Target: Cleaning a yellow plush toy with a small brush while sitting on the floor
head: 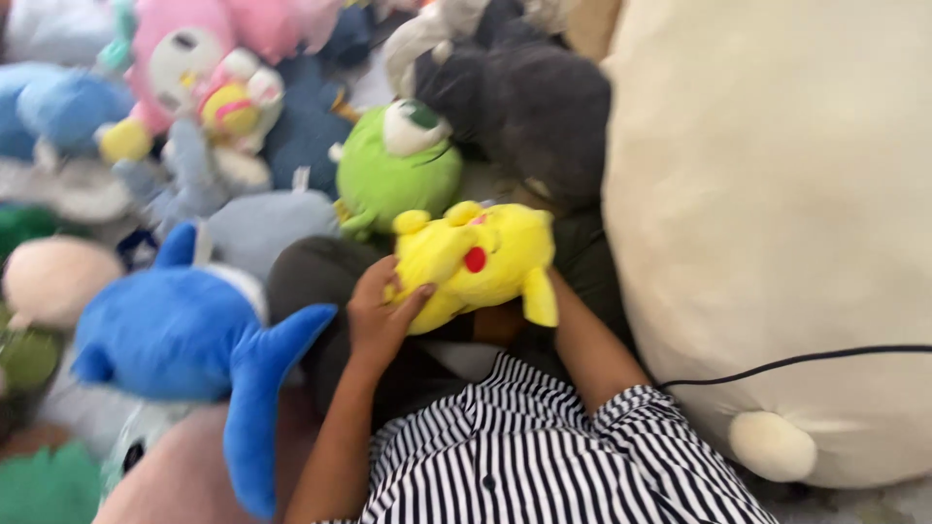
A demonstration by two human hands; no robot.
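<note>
So, head view: left hand has fingers curled onto the lower left side of the yellow plush, which sits over the person's lap just in front of the green plush, with the blue shark to the left and a big cream plush to the right. Right hand is hidden behind the yellow plush, forearm running up under it, so finger state can't be told. Plush looks light, soft and squashy, not fragile or slippery; best gripped by the body from both sides.
</note>
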